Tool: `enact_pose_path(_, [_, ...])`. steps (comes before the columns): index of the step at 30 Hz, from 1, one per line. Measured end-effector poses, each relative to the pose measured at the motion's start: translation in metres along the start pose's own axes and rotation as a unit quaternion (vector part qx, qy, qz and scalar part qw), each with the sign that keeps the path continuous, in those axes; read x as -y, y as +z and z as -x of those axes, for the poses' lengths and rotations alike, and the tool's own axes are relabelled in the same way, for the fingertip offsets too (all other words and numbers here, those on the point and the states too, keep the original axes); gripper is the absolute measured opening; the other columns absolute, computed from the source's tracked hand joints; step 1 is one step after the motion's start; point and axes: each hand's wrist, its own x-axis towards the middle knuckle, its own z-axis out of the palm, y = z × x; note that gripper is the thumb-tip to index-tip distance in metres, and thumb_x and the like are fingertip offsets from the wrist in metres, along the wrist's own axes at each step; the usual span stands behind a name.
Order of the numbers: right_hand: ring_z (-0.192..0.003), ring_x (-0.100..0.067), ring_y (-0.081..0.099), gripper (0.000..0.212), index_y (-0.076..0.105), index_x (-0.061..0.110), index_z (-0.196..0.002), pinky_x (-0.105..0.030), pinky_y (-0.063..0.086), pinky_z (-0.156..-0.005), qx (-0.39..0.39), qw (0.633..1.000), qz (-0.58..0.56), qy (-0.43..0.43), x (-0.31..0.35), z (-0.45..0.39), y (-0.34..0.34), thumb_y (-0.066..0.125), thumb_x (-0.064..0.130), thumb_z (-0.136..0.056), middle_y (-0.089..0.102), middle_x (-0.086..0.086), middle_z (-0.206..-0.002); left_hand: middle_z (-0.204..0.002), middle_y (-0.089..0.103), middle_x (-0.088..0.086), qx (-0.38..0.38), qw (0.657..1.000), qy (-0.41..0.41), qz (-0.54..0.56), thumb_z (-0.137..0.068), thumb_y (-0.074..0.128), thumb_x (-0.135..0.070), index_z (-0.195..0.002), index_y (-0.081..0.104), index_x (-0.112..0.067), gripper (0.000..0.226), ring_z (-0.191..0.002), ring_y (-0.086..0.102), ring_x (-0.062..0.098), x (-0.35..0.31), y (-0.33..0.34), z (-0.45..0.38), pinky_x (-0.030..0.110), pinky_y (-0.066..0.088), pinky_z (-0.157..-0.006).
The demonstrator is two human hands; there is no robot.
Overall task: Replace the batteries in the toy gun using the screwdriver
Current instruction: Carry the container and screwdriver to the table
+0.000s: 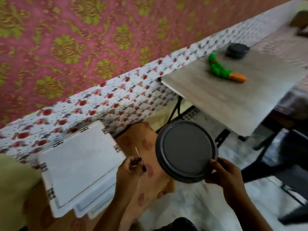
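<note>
The right hand is gripping the rim of a round dark lid, fingers curled under its edge, while the left hand is pinching a thin screwdriver, tip pointing up. Both are hovering off the table, well apart from the toy gun, which is lying near the table's far edge beside a dark round container. The step looks like bringing tools over; it would go best by setting the lid down flat near the table's near edge, freeing that hand to steady the toy. Counting: one toy gun, one screwdriver, one lid, one container, no batteries showing.
</note>
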Motion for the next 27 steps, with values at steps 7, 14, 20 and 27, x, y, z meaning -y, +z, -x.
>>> enact_pose_path(7, [-0.053,-0.027,0.060,0.013,0.063,0.005,-0.096,-0.030,0.053,-0.046,-0.081,0.996,-0.037,0.006,-0.016,-0.027,-0.164,0.055,0.013,-0.090,0.064,-0.017,-0.071,-0.081,0.066,0.008,0.055,0.998,-0.006,0.021,-0.088,0.062,-0.012,-0.084,0.059,-0.020,0.010,-0.068,0.064,0.024,-0.023,0.159,0.036,0.048,0.056,-0.076])
enact_pose_path(14, [-0.045,-0.025,0.056,0.011,0.064,0.005,-0.089,-0.030,0.052,-0.043,-0.127,0.990,-0.060,0.008,-0.015,-0.050,-0.266,0.056,0.012,-0.089,0.061,-0.018,-0.069,-0.092,0.060,0.008,0.127,0.991,0.028,0.039,-0.088,0.059,-0.003,-0.105,0.057,-0.013,0.019,-0.071,0.061,0.017,-0.050,0.273,0.063,0.023,0.054,-0.054])
enact_pose_path(20, [-0.047,-0.025,0.057,0.011,0.064,0.005,-0.091,-0.028,0.054,-0.044,-0.146,0.987,-0.072,0.005,-0.007,-0.092,-0.312,0.055,0.012,-0.090,0.060,-0.019,-0.069,-0.096,0.060,0.007,0.190,0.979,0.071,0.004,-0.087,0.060,-0.003,-0.126,0.044,-0.029,0.049,-0.081,0.064,0.017,-0.071,0.333,0.039,0.020,0.055,-0.057])
enact_pose_path(27, [-0.049,-0.028,0.055,0.014,0.063,0.003,-0.094,-0.030,0.054,-0.046,-0.147,0.986,-0.076,0.021,0.014,-0.181,-0.331,0.057,0.014,-0.089,0.057,-0.020,-0.065,-0.088,0.059,0.010,0.194,0.974,0.116,0.004,-0.086,0.062,-0.005,-0.113,0.048,-0.047,0.052,-0.080,0.066,0.023,-0.094,0.401,-0.028,0.034,0.059,-0.065])
